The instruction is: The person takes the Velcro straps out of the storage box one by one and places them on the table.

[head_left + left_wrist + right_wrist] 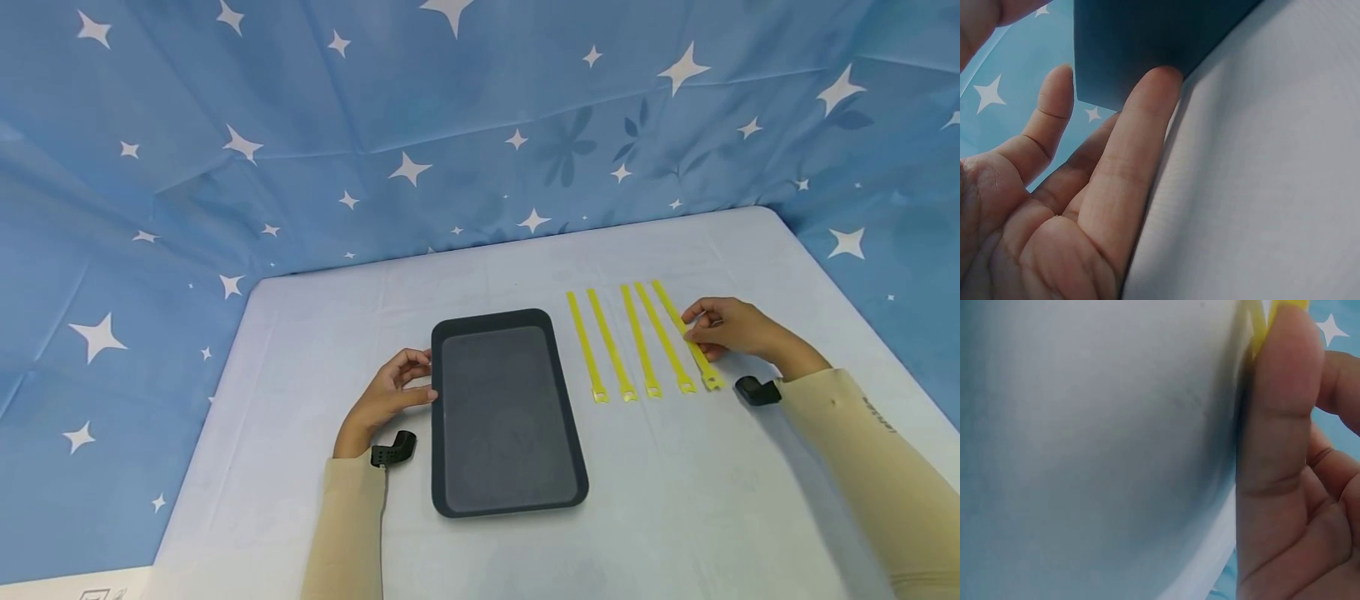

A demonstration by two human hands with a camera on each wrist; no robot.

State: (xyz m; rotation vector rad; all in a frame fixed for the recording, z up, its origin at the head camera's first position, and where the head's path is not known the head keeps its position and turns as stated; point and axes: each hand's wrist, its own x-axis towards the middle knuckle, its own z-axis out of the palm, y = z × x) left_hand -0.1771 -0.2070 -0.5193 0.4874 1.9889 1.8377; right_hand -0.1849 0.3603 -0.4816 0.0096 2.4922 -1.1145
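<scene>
A dark rectangular tray (pixel 510 417) lies on the white-covered table, its inside bare. My left hand (pixel 390 392) is at the tray's left side, thumb against the outer wall. In the left wrist view, the thumb (pixel 1138 119) touches the dark wall while the other fingers stand apart, loosely bent. To the right of the tray, several yellow strap cable ties (pixel 611 346) lie side by side, slotted heads toward me. My right hand (pixel 731 325) pinches the rightmost yellow cable tie (pixel 703 362) near its middle. The right wrist view shows the thumb (pixel 1282 412) over the yellow strip.
The white tablecloth (pixel 322 333) reaches back to a blue curtain (pixel 375 108) with white stars. Each wrist wears a small black device, the left one (pixel 393 450) beside the tray and the right one (pixel 757 391) near the ties.
</scene>
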